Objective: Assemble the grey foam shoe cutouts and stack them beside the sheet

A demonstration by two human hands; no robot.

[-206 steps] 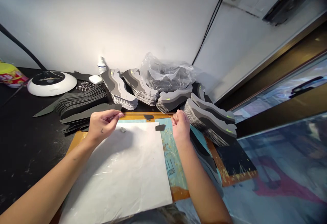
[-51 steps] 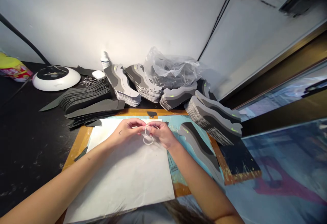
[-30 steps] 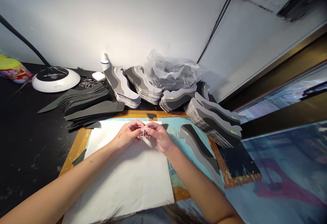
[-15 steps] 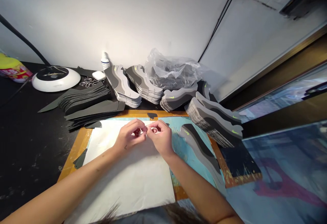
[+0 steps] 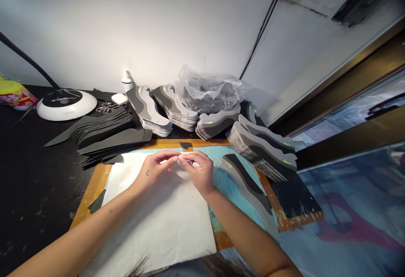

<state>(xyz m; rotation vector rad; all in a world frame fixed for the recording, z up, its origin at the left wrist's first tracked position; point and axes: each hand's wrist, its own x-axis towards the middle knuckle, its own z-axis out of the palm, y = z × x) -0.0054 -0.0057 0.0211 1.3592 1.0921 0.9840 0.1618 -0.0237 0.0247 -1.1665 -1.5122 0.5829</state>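
Observation:
Above the white paper, my left hand and my right hand meet at the fingertips. Between them is a small, thin, pale loop, too small to name surely. The right thumb and fingers pinch it, and the left thumb and forefinger close at its left side. To the right of my right hand, a single grey and black shoe upper piece with a yellow-green swoosh lies on the blue sheet.
Stacks of grey shoe upper pieces line the back, beside a clear plastic bag. Dark cut pieces lie at left, near a lamp base, a white bottle and metal rings. A glass panel stands at right.
My left fingers have straightened somewhat from a rounder pinch, and the fingertips still meet at the loop. The whole view has shifted slightly; the stacks stay in place.

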